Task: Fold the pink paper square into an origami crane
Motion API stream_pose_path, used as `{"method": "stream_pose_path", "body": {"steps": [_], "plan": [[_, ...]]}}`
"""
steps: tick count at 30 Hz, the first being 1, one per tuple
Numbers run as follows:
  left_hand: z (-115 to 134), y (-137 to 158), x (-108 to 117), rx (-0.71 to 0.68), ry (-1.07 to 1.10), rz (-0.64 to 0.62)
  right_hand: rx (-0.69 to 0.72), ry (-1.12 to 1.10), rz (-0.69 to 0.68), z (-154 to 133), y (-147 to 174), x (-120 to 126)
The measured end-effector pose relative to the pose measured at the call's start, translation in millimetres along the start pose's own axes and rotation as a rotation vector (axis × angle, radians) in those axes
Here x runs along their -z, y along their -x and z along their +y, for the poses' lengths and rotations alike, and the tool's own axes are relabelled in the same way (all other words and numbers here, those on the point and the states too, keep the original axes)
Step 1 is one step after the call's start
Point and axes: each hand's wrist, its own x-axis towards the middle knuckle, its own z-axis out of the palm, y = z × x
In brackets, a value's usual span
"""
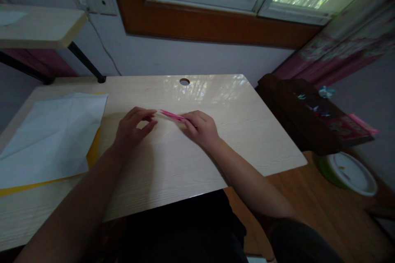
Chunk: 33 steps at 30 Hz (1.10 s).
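Above the middle of the table, my right hand (199, 126) pinches one end of a thin pink piece of folded paper (171, 115), seen nearly edge-on. The paper's free end points left and is slightly blurred. My left hand (135, 126) is just beyond that end, thumb and fingers curved with a gap between them. It appears to hold nothing.
On the left of the table (262, 148) lies a large white sheet (52, 139) over yellow paper (94, 150). A raised shelf (43, 26) stands back left. A round cable hole (184, 81) sits near the back edge. To the right are dark wooden furniture (296, 115) and a basin (352, 172).
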Motion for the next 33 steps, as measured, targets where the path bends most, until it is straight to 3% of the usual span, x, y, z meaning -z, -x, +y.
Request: {"method": "stream_pose_path", "body": {"steps": [3, 6, 10, 14, 19, 23, 33], "plan": [[0.7, 1.3, -0.2, 0.143, 0.155, 0.062, -0.187, -0.158, 0.137, -4.1, -0.7, 2.4], [8.4, 1.5, -5.6, 0.255, 0.354, 0.024, -0.382, -0.335, 0.245, -7.4, -2.4, 1.7], [32.2, 0.7, -22.4, 0.444, 0.701, -0.099, -0.499, -0.568, 0.190, -11.6, -4.6, -3.5], [48.6, 1.9, -39.4, 0.597, 0.735, -0.218, -0.494, -0.655, 0.003, -15.2, -4.6, -10.2], [45.3, 3.5, -44.2, 0.752, 0.566, -0.184, -0.380, -0.502, -0.108, -18.4, -5.6, -13.6], [41.8, 4.1, -43.8, 0.776, 0.590, -0.156, -0.332, -0.463, -0.190, -20.6, -5.9, -14.7], [42.7, 7.4, -47.3, 0.816, 0.633, -0.121, -0.287, -0.498, -0.231, -20.6, -4.8, -17.6]]}}
